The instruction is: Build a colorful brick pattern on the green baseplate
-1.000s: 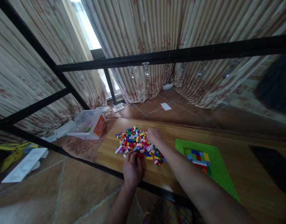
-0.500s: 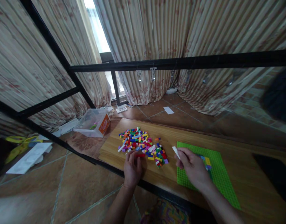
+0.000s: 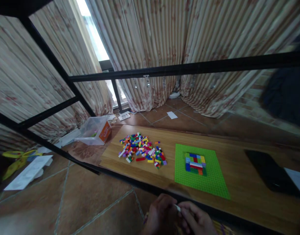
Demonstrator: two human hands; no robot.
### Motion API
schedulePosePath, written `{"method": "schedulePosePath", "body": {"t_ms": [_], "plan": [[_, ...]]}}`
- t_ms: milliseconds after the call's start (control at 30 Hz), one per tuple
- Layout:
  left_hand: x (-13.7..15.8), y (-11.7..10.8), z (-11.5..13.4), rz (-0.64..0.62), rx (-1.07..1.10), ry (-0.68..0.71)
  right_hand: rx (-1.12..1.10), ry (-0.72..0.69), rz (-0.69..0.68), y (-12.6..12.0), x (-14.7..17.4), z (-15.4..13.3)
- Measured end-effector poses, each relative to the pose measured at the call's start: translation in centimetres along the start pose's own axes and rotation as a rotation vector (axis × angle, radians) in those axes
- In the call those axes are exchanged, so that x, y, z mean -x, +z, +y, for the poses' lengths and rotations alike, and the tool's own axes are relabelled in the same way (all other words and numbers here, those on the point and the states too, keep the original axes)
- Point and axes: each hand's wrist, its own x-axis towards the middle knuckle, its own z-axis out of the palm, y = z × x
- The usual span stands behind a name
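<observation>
- Brick (image 3: 177,207), small and white, is between the two hands at the near side, just in front of the dark edge of the surface (image 3: 164,176).
- The right hand (image 3: 196,217) has its thumb and fingers pinched on the right end of this brick.
- The left hand (image 3: 161,212) has its fingers bent, the tips at the brick's left end; whether it grips the brick too, one cannot tell.
- Both hands are dim and partly cut by the near edge of the view.
- Loose bricks (image 3: 134,147) in many colours lie spread in a pile on the left part of the surface, farther off than the hands.
- A long red brick (image 3: 140,159) lies flat along the near side of the pile.
- Right of the pile, and apart from it, a green baseplate (image 3: 213,182) lies flat on the surface.
- A roughly square build (image 3: 196,164) of blue, yellow, red, white, orange and green bricks stands on the baseplate.
- Farther right lies a flat black object (image 3: 262,169), with a pale sheet (image 3: 296,181) near it at the right edge.
- Past the surface's left end stands a clear box (image 3: 91,132) with an orange label.
- Striped curtains (image 3: 150,39) hang at the far side, behind a black rail (image 3: 189,68).
</observation>
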Motion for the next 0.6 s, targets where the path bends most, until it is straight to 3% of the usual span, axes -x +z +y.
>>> {"method": "schedulePosePath", "body": {"t_ms": [200,367,600], "plan": [[-1.1,1.1,0.1,-0.065,0.011,-0.059,-0.096,-0.116,0.112,-0.7,1.5,-1.3],[-2.8,2.1,2.2,-0.068,0.033,-0.061,-0.124,-0.197,0.246,-2.4,2.6,-1.8],[-6.6,3.6,4.5,-0.059,0.101,-0.081,0.244,-0.374,0.419,-7.7,1.5,-4.0]]}}
